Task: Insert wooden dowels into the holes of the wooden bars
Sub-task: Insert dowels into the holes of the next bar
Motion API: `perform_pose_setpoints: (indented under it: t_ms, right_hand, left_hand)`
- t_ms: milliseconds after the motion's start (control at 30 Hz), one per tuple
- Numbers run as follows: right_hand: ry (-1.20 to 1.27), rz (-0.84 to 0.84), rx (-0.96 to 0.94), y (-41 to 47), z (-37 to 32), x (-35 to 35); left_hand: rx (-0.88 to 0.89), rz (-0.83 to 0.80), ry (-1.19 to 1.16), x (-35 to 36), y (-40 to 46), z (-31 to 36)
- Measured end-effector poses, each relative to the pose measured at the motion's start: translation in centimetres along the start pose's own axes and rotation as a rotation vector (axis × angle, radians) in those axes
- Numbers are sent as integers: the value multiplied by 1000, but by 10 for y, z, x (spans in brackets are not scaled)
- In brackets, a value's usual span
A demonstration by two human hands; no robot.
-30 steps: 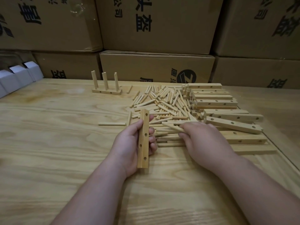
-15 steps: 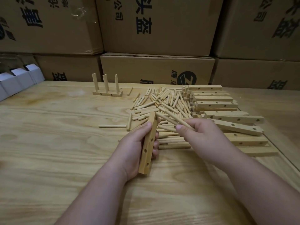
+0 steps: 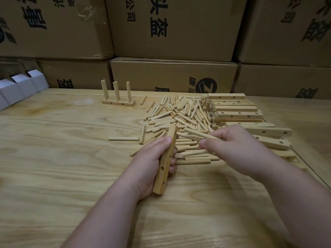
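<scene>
My left hand (image 3: 152,161) grips a wooden bar (image 3: 165,161) on edge, its long axis pointing away from me, with holes showing on its right face. My right hand (image 3: 232,149) pinches wooden dowels (image 3: 195,136), more than one, that point left with their tips close to the bar's far end. Whether a tip touches a hole is unclear. A loose pile of dowels (image 3: 179,113) lies just beyond both hands. Bars with holes are stacked (image 3: 236,111) at the right. A finished bar with three upright dowels (image 3: 118,102) stands at the back left.
The work surface is a light plywood table (image 3: 62,167). Cardboard boxes (image 3: 172,27) form a wall behind it. Small white boxes (image 3: 18,86) sit at the far left edge. A single dowel (image 3: 123,139) lies apart, left of the pile.
My right hand lifted dowels out of the pile and brought them left toward the bar's far end. My left hand tilted the bar and turned its holed face toward the right.
</scene>
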State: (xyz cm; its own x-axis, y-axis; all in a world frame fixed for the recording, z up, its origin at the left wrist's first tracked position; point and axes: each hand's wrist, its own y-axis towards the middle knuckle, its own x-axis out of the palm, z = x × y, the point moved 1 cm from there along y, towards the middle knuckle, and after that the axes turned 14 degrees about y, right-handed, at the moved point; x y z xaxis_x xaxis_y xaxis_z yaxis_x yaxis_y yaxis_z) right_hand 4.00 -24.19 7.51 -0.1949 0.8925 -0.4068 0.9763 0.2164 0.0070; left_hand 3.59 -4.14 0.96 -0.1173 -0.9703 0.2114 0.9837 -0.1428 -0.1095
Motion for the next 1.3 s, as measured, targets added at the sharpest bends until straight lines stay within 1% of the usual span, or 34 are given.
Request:
perform_pose_setpoints:
  t_ms: [167,367,500,700,767,867,1000,1100,1300]
  right_hand:
    - [99,-21,58,1,1,-3]
    - [114,-91,69,2,2,-3]
    - [210,-94,160,3,2,-4]
    - [324,-230,268,1,1,-8]
    - [351,-227,287,1,1,-10]
    - [316,-173,260,2,1,-8]
    - [274,-68,149,3,1,0]
    - [237,-29,77,5,4,5]
    - [281,12,5,7,5,9]
  left_hand:
    - [-1,-16,49,2,-4,2]
    - [1,-5,58,3,-3,2]
    - [8,-26,68,1,-3,1]
    - [31,-58,212,1,-3,0]
    - [34,-66,217,3,-4,0]
    - [25,-53,195,3,-4,1]
    - [1,-17,141,3,-3,2]
    - [-26,34,28,3,0,2]
    - [-113,91,-215,0,3,3]
